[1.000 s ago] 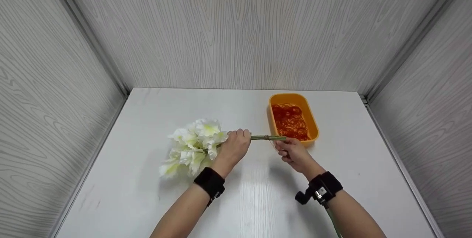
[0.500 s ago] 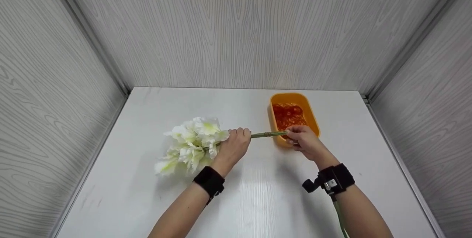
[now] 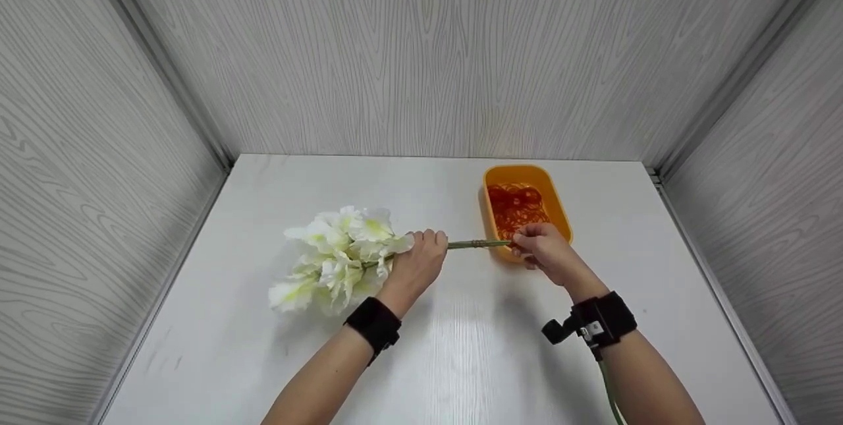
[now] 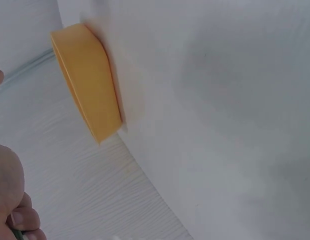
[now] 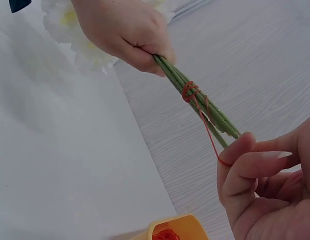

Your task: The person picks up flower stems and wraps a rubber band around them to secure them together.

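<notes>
My left hand [image 3: 416, 260] grips the green stems [image 5: 195, 100] of a bunch of white flowers [image 3: 339, 260], whose heads spread out to the left. A red rubber band [image 5: 189, 91] is wound around the stems between my two hands. One strand of it stretches from there to a finger of my right hand [image 5: 270, 185], where it is hooked. The fingers of that hand are curled at the stems' cut ends, above the near end of the orange box in the head view. Whether they also touch the stems, I cannot tell.
The orange box [image 3: 489, 214] stands on the white table [image 3: 428, 359] at the back right, with a heap of red rubber bands [image 3: 517, 204] inside. Grey wood-grain panels [image 3: 421, 56] close off the back and both sides.
My right hand has moved right and slightly away, over the box's near end, mostly in the first half second. The left hand stays in place while the flower heads have shifted slightly left.
</notes>
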A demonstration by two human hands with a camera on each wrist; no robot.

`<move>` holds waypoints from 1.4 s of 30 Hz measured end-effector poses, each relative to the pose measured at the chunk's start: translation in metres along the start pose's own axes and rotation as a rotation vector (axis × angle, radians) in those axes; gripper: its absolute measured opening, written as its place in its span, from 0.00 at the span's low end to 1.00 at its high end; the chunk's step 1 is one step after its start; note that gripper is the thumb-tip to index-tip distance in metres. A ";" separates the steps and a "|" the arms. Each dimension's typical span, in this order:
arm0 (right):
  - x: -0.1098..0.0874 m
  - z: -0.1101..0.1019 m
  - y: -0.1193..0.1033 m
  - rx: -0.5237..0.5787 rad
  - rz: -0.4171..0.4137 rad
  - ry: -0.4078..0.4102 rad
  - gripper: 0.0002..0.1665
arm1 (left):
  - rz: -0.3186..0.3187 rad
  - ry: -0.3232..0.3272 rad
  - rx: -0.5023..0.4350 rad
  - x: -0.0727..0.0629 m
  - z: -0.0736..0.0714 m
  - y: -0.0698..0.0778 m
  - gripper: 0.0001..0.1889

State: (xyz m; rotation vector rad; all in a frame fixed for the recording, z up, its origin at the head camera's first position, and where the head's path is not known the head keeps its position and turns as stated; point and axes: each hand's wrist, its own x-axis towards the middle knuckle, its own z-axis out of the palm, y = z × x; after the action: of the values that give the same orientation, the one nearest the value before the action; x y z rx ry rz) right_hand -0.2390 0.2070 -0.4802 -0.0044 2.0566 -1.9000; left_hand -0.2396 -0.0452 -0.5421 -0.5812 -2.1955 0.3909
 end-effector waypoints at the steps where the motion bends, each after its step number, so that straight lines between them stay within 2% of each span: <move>1: -0.001 0.001 -0.001 -0.036 -0.006 0.011 0.09 | 0.007 -0.003 0.010 0.000 0.000 0.001 0.15; 4: -0.003 0.007 -0.004 -0.214 -0.041 0.072 0.09 | 0.024 -0.036 0.029 0.002 -0.002 0.004 0.15; 8: -0.007 0.021 -0.007 -0.574 -0.117 0.185 0.07 | 0.012 -0.061 0.024 0.005 -0.005 0.010 0.17; 10: -0.008 0.031 -0.008 -0.735 -0.162 0.235 0.07 | -0.002 -0.033 0.019 0.006 -0.006 0.013 0.18; 13: -0.009 0.045 -0.006 -0.875 -0.219 0.296 0.08 | -0.028 0.052 0.036 0.008 -0.008 0.017 0.16; 16: -0.008 0.057 -0.002 -0.924 -0.252 0.321 0.08 | -0.059 0.139 0.057 0.008 -0.010 0.018 0.14; 19: -0.007 0.065 0.001 -0.952 -0.269 0.325 0.08 | -0.079 0.167 0.067 0.009 -0.010 0.018 0.14; 22: -0.007 0.072 0.004 -0.965 -0.287 0.318 0.08 | -0.086 0.141 0.047 0.009 -0.008 0.018 0.14; 28: -0.008 0.082 0.009 -0.949 -0.356 0.280 0.07 | -0.113 0.010 -0.015 0.007 -0.001 0.020 0.17; 30: -0.010 0.086 0.011 -0.930 -0.388 0.265 0.06 | -0.124 -0.015 -0.024 0.007 0.001 0.020 0.18; 36: -0.014 0.094 0.024 -0.940 -0.565 0.230 0.04 | -0.160 0.019 -0.053 0.007 0.000 0.020 0.16; 42: -0.014 0.096 0.034 -1.028 -0.761 0.266 0.04 | -0.192 0.004 -0.089 0.007 -0.001 0.019 0.16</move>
State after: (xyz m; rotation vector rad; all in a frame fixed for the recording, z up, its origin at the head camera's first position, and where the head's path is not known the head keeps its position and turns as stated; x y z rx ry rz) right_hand -0.1943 0.1208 -0.5141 -0.9208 3.2899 -0.8810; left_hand -0.2375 -0.0257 -0.5461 -0.4136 -2.2503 0.1916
